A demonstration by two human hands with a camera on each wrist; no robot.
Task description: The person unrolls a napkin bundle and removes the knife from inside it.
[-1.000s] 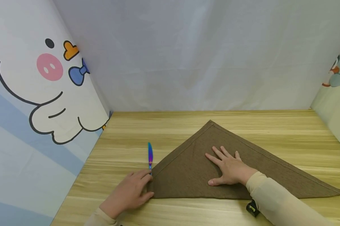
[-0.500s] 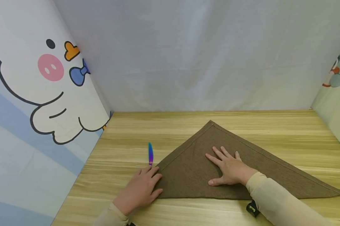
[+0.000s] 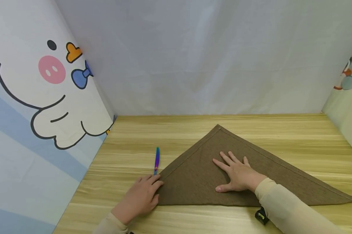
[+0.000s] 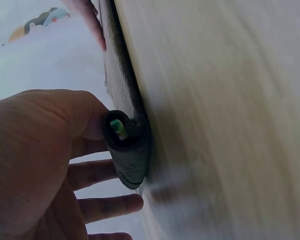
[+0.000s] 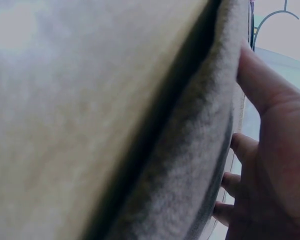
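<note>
A brown cloth napkin (image 3: 190,182) lies folded in a triangle on the wooden table, its peak pointing away from me. At its left end, my left hand (image 3: 138,196) holds the rolled edge between thumb and fingers. The rainbow-coloured table knife (image 3: 157,159) sticks out past the far side of that roll, blade away from me. In the left wrist view, the knife's handle end (image 4: 119,129) shows inside the rolled napkin (image 4: 130,160); the rest of the handle is hidden by cloth. My right hand (image 3: 238,175) rests on the napkin's middle, fingers spread.
A small black object (image 3: 262,216) sits beside my right sleeve, near the napkin's front edge. A pale curtain (image 3: 211,58) stands behind the wooden table (image 3: 129,130), and a cartoon-printed cloth (image 3: 50,97) hangs on the left.
My left hand moved right over the napkin's left end, then slightly back left. The knife blade has turned and now looks narrower. My right hand has stayed in place.
</note>
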